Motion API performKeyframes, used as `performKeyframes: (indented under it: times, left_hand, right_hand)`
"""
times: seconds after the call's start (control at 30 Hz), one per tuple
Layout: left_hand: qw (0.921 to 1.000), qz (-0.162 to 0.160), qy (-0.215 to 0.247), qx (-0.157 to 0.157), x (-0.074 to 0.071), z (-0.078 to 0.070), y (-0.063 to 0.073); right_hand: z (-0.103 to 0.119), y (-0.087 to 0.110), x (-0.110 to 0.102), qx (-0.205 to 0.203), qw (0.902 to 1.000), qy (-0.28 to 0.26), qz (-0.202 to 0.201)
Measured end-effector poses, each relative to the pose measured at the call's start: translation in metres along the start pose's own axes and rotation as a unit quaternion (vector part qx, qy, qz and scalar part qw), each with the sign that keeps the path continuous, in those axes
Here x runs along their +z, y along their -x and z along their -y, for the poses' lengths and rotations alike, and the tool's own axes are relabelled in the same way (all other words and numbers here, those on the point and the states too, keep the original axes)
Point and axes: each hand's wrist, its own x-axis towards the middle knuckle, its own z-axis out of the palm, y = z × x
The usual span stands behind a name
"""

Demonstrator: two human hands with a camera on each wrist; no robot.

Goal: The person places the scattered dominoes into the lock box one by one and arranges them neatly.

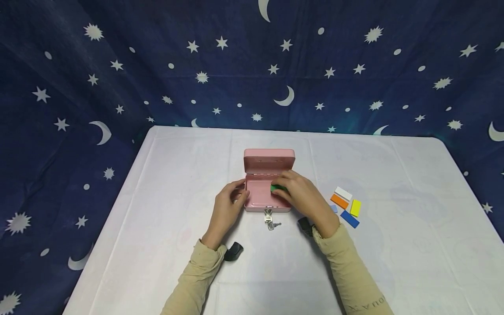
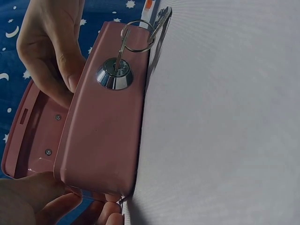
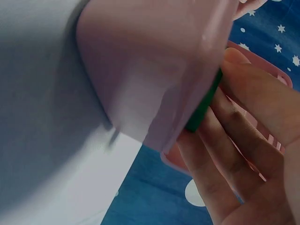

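A pink metal cash box (image 1: 260, 192) stands on the table with its lid (image 1: 269, 159) tilted back. A key sits in the round lock (image 2: 115, 74) on its front, and a second key (image 2: 161, 21) hangs from the ring. My left hand (image 1: 228, 205) holds the box at its left wall, thumb by the rim and fingers along the outer side. Over the right part of the box, my right hand (image 1: 301, 192) pinches a green block (image 1: 278, 187) between thumb and fingers. In the right wrist view the green block (image 3: 205, 105) shows just past the box's edge, partly hidden.
Right of the box lie several loose blocks: white (image 1: 343, 194), orange (image 1: 339, 201), yellow (image 1: 355, 208), dark blue (image 1: 349, 219) and a light blue one (image 1: 334, 208) partly behind the right wrist. A dark starry cloth (image 1: 236, 57) hangs behind the white-covered table (image 1: 177, 175).
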Motion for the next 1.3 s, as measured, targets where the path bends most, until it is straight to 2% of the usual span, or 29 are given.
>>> performKeyframes:
  times: [0.37,1.3]
  left_hand:
    - [1.0000,0.000,-0.006,-0.002,0.000,0.001,0.001]
    - [1.0000,0.000,0.001,0.002,0.001,0.003,0.000]
  right_hand:
    - [0.001,-0.008,0.016,-0.025,0.9997,0.008,0.000]
    - [-0.001,-0.015,0.034,-0.026,0.9993,0.025,0.009]
